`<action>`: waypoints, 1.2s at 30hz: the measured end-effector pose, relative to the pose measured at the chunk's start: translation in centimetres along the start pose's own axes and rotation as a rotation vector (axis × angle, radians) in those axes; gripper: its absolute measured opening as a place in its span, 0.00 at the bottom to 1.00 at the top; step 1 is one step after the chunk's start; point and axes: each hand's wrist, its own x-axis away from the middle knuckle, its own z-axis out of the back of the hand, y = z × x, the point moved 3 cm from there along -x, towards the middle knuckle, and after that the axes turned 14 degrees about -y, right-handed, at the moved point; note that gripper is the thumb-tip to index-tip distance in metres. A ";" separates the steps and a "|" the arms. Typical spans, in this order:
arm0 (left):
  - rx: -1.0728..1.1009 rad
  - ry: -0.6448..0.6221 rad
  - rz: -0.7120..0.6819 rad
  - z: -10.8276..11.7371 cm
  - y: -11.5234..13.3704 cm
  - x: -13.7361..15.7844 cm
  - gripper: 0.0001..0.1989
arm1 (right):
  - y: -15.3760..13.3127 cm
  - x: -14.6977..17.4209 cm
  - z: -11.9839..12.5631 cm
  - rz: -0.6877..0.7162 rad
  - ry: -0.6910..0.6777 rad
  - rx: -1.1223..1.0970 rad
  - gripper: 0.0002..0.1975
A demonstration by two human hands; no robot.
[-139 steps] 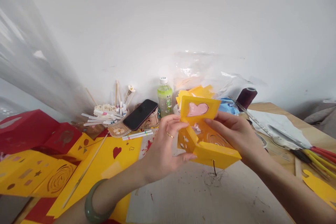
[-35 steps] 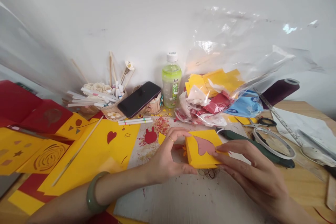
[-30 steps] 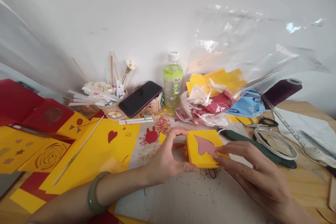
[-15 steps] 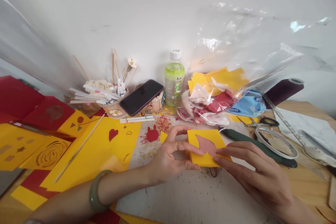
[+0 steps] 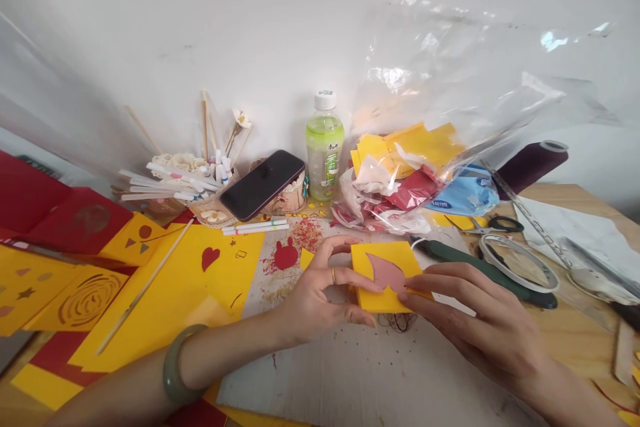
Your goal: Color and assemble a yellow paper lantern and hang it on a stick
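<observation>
A thick yellow square stack, which looks like folded or layered paper, is held above the grey board. My left hand grips it from the left, its index finger across the top face and the thumb at the near edge. On that face shows a mauve-pink pointed, leaf-like shape; whether it is a piece laid on top or an opening cannot be made out. My right hand pinches the stack's right side, fingertips at the shape's lower right tip. Dark tangled threads show beneath the near edge.
Yellow sheets with cut shapes and a thin stick lie left. A red rabbit-head cutout rests on the grey board. Behind stand a phone and bottle. Scissors, tape roll and a green-handled tool lie right.
The whole view has shifted slightly, so everything appears a little further left. Both hands keep the same hold on the yellow stack.
</observation>
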 end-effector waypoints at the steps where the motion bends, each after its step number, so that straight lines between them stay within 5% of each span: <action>1: -0.003 -0.005 0.001 0.0 0.0 0.0 0.15 | 0.0 0.0 0.0 -0.006 -0.005 -0.006 0.17; 28: 0.023 -0.045 0.026 0.0 0.1 0.1 0.10 | 0.1 -0.1 0.1 0.067 -0.057 -0.026 0.16; 36: 0.009 -0.023 0.080 0.1 0.0 0.4 0.09 | 1.0 0.4 0.3 -0.054 0.038 0.031 0.19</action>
